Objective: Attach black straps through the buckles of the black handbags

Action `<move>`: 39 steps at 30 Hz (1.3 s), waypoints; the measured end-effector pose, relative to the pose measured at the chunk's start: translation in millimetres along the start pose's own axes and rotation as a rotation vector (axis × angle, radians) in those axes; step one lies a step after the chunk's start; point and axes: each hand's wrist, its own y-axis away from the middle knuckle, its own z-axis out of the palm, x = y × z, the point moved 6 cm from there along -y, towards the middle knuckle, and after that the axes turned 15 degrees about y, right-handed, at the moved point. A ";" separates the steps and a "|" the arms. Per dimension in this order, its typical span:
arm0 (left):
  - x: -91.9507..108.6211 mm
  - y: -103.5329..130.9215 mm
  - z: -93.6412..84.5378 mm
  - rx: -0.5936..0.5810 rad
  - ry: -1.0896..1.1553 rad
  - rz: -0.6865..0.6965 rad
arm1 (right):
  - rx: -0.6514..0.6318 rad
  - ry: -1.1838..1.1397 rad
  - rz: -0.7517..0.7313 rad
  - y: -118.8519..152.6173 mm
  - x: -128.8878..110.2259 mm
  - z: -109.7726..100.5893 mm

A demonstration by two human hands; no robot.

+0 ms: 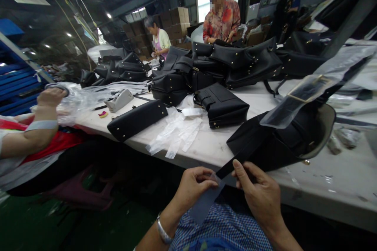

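My left hand (196, 186) pinches a clear plastic sleeve (204, 206) that hangs down over my lap. The end of a black strap (228, 168) meets the sleeve's upper edge; how far it goes in I cannot tell. My right hand (259, 188) grips that strap with thumb and fingers, just right of the left hand. Behind the hands a black handbag (271, 147) lies tilted on the table edge, its mouth facing right. Across the bag runs another strap with a gold buckle (309, 88), wrapped in clear plastic.
Several strips of clear film (179, 131) lie on the white table (206, 147). Close by are black bags (222, 106) and a tape dispenser (119, 100). More bags are piled behind. A co-worker's arm (44, 113) is at the left; two people stand across the table.
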 end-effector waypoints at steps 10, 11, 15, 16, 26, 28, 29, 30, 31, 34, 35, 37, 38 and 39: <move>3.9 1.8 2.3 -0.003 0.011 0.001 | 0.001 0.001 -0.006 2.2 -3.6 1.4; 4.7 2.0 2.8 -0.002 0.012 0.004 | 0.000 -0.005 -0.002 2.0 -3.6 1.7; 6.7 2.9 5.8 -0.017 0.019 -0.001 | 0.011 -0.015 -0.007 1.0 -4.2 2.0; 6.8 3.1 6.1 -0.020 0.022 -0.005 | 0.012 -0.014 -0.011 0.8 -4.0 1.9; 4.4 2.3 6.1 -0.085 0.005 -0.018 | -0.021 0.000 -0.015 -0.9 1.6 2.9; 4.3 2.6 8.2 -0.097 -0.011 -0.028 | -0.026 -0.002 -0.030 -1.8 0.1 3.7; 4.9 2.6 8.9 -0.094 -0.020 -0.028 | -0.033 -0.006 -0.035 -2.2 -0.7 4.2; 5.6 2.5 9.2 -0.088 -0.026 -0.027 | -0.040 -0.011 -0.038 -2.6 -1.4 4.7; 6.3 2.1 9.4 -0.083 -0.029 -0.028 | -0.047 -0.012 -0.038 -3.0 -1.9 5.1; 8.0 0.3 7.8 -0.062 -0.010 -0.034 | -0.058 -0.010 -0.033 -4.0 -2.3 4.9; 8.6 -0.5 7.1 -0.057 0.000 -0.034 | -0.064 -0.008 -0.030 -4.4 -1.9 4.8; 9.7 -2.0 5.6 -0.046 0.016 -0.029 | -0.078 -0.004 -0.018 -5.7 0.2 5.0; 10.2 -2.7 4.9 -0.038 0.017 -0.025 | -0.085 0.000 -0.010 -6.5 1.6 5.2; 10.7 -3.1 4.3 -0.029 0.013 -0.022 | -0.090 0.005 -0.003 -7.3 3.1 5.4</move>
